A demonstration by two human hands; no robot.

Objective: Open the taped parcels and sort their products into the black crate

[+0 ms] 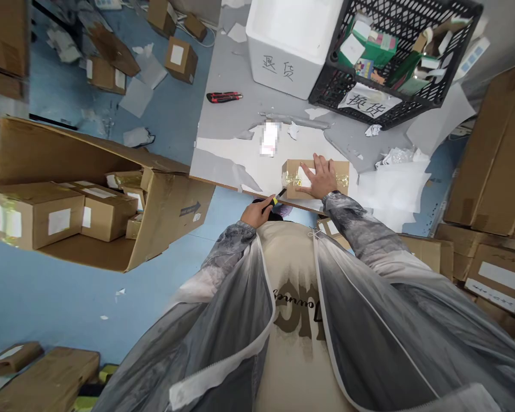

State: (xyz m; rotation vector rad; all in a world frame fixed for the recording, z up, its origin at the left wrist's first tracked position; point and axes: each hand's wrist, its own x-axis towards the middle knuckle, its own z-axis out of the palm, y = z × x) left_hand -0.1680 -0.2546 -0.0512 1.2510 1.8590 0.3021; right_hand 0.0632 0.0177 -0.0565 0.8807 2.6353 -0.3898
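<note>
A small taped cardboard box (341, 173) lies near the front edge of the table, with a white label partly hidden by my fingers. My right hand (320, 178) rests flat on top of it, fingers spread. Just left of the box, my left hand (257, 212) is closed around a yellow and black utility knife (276, 200). Its blade points up toward the box's lower left corner; whether it touches the cardboard I cannot tell.
A red and black utility knife (224, 97) lies on the grey table (227, 66). Behind stand a white bin (278, 71) and a black crate (416, 103) of small boxes. At left is a large open carton (171, 212) holding several boxes; stacked cartons (489, 154) stand right.
</note>
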